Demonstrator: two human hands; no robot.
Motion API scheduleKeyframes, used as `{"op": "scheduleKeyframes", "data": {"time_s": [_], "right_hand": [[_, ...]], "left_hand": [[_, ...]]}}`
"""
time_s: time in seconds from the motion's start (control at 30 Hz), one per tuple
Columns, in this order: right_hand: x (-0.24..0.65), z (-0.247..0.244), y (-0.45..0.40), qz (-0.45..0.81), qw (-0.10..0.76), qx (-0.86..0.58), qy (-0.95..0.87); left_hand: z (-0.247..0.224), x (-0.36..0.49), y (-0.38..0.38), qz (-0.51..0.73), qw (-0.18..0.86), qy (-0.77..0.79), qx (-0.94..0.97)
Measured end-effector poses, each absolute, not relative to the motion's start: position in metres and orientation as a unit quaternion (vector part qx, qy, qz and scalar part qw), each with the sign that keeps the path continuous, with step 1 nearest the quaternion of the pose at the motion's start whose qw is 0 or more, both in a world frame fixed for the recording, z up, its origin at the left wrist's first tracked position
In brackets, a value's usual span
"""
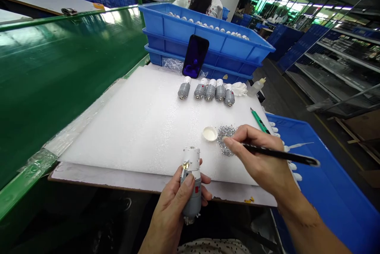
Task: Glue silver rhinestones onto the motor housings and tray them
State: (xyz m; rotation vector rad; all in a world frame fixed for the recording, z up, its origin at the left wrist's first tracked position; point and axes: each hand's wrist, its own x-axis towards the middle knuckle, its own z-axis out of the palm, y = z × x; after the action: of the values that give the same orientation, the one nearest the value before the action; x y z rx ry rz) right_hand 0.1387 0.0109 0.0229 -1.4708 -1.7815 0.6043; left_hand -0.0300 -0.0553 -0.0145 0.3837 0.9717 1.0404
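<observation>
My left hand is wrapped round a grey and white cylindrical part with a small red patch, held upright near the front edge of the table. My right hand pinches a black pen-like tool, its fingertips over a pile of small glittering pieces. The tool's tip is hidden by my fingers. Just left of the pile lies a small round dish with cream-coloured contents.
Several similar grey and white parts line the back of the white foam sheet. Behind stand stacked blue crates and a phone. A green knife and a blue bin are at right.
</observation>
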Motion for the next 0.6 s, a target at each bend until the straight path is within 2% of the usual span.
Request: {"op": "scheduleKeyframes", "data": {"time_s": [0.13,0.3,0.6], "right_hand": [[0.128,0.025,-0.018,0.326,0.422,-0.546,-0.646],[0.12,0.016,-0.028,0.368,0.468,-0.539,-0.595],[0.12,0.01,-0.027,0.37,0.459,-0.537,-0.603]], "left_hand": [[-0.018,-0.024,-0.056,0.468,0.74,0.438,0.202],[-0.024,-0.021,-0.057,0.456,0.734,0.44,0.244],[-0.018,-0.017,-0.054,0.438,0.71,0.457,0.309]]}}
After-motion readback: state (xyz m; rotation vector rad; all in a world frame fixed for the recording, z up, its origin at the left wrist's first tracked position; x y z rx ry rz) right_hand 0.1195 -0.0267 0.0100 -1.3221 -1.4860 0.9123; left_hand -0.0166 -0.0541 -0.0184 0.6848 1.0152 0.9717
